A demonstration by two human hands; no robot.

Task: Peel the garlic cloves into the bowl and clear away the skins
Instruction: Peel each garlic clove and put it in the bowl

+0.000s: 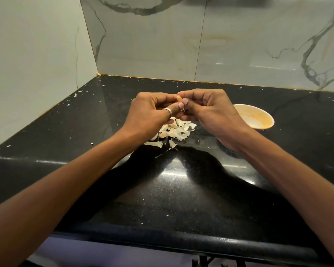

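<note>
Both hands work left of the bowl (258, 109): our left hand (152, 110) and right hand (206, 108) pinch one clove (179, 98) with curled fingers (185, 102), held over the skins (179, 130) on the desk (85, 132), so peel probably falls onto that pile.

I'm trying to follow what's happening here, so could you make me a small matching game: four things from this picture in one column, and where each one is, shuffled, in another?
1. garlic clove
2. bowl
3. garlic skins
4. ring

A. worn on the left hand
B. piled on the countertop below the hands
C. pinched between both hands
D. on the countertop beside the right hand

Pairs: 1-C, 2-D, 3-B, 4-A
</note>
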